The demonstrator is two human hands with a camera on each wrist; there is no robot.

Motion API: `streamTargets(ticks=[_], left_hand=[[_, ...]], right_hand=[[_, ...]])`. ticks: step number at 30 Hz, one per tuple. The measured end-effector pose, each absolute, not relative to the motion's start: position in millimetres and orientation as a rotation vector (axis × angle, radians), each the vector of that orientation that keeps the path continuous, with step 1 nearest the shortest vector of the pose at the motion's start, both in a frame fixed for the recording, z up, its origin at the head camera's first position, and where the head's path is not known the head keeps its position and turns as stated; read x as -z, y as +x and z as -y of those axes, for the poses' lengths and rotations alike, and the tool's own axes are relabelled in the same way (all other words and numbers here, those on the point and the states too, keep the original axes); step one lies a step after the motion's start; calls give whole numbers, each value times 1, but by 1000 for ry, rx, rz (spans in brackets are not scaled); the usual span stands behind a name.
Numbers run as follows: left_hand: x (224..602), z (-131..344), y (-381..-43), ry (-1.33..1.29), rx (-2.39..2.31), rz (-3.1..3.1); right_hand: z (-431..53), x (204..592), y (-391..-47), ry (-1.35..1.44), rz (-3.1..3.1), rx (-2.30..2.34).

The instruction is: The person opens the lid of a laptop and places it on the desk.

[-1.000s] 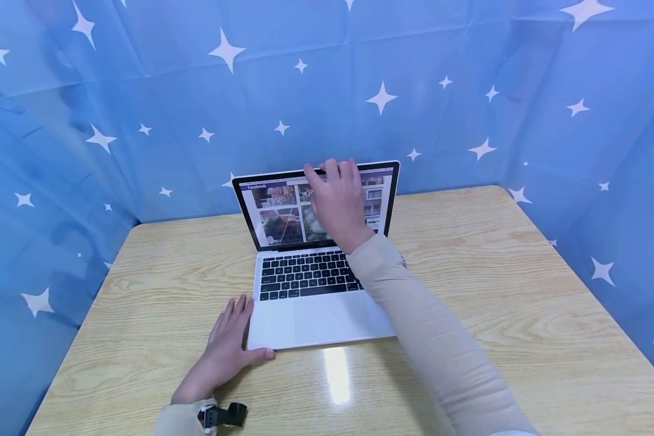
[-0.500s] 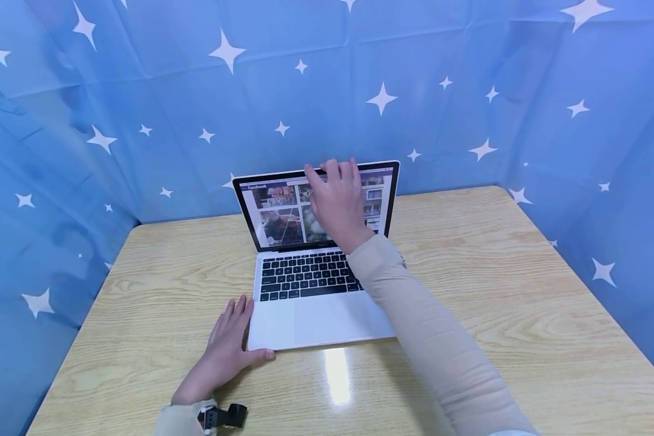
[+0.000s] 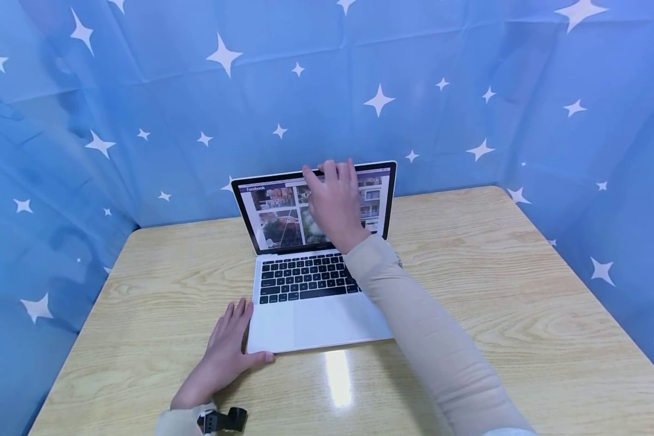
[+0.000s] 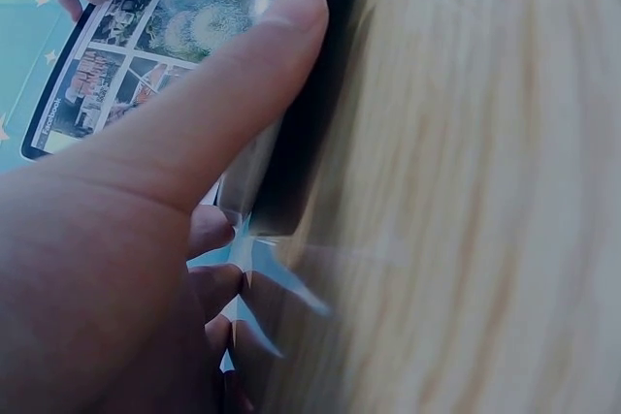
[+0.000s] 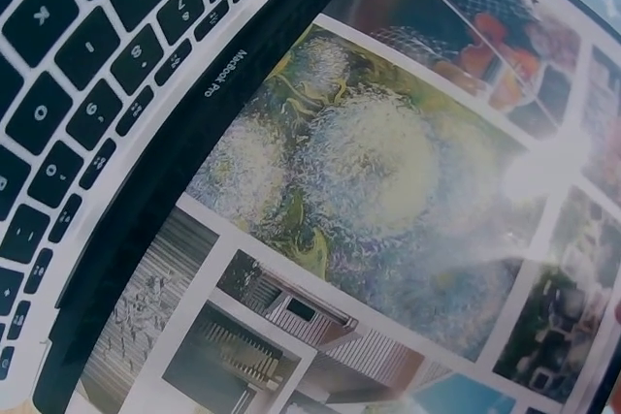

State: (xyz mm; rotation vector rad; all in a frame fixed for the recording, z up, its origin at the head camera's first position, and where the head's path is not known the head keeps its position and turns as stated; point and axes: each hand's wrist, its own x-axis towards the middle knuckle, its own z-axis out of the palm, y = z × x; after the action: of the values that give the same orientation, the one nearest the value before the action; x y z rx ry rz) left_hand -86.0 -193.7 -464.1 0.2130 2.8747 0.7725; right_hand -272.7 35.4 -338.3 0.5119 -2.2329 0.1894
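Observation:
A silver laptop (image 3: 332,324) stands open on the wooden table, its screen (image 3: 278,209) lit with a page of photos headed "Facebook". My left hand (image 3: 223,348) lies at the front left corner of the base, fingers extended along the left side and thumb along the front edge. In the left wrist view the thumb (image 4: 233,75) reaches across the laptop's edge. High on the screen, my right hand (image 3: 338,206) grips the lid's top edge, with fingertips bent over it. The right wrist view shows the screen (image 5: 388,172) and keyboard (image 5: 107,46) close up; the right forearm hides some keys.
The wooden table (image 3: 523,303) extends on both sides of the laptop. Behind it hangs a blue curtain (image 3: 316,103) with white stars, also along the left and right. A black strapped device (image 3: 223,419) sits at the left wrist.
The head view has shifted very slightly. Both hands keep their places on the laptop, and the screen's angle looks about the same.

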Motion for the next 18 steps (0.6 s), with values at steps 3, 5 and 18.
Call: streamTargets(ticks=[3,5,18], left_hand=[[465,194,-85,215,-775,-2872],[465,195,-85,218,-775,-2874],[467,194,-86,232,-772,-2884]], right_hand=[[-33,340,-273,501,2237,-191],[-33,340,-273,496,2229,-196],[-33,346,-278,485,2221,-214]])
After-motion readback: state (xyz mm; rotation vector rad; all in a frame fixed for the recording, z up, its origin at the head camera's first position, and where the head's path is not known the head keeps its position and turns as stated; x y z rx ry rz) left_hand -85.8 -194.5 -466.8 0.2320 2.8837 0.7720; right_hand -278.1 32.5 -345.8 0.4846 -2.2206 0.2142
